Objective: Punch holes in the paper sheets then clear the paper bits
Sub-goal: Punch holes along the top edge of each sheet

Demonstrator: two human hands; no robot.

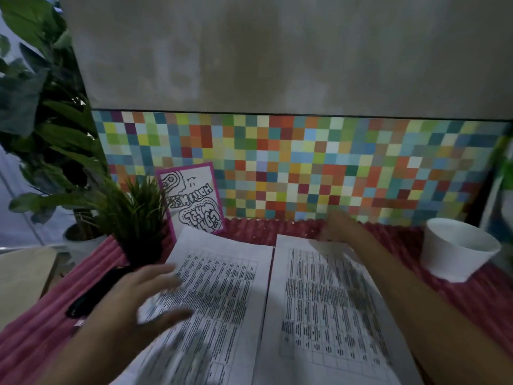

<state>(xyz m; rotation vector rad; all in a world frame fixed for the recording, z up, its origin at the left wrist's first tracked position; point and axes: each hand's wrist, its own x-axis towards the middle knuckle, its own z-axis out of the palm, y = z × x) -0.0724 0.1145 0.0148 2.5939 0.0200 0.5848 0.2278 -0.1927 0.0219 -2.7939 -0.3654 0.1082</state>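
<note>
Sheets (216, 295) look thin, limp, slippery, best pinched at edges; left hand (144, 298) at 8 o'clock, fingers splayed; right hand (337, 226) at 1 o'clock, blurred, grip unclear.

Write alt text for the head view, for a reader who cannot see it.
Two printed paper sheets lie side by side on a pink ribbed mat; the left hand spreads open over the left sheet, the blurred right hand is at the far edge of the right sheet. A white cup stands at right.
</note>
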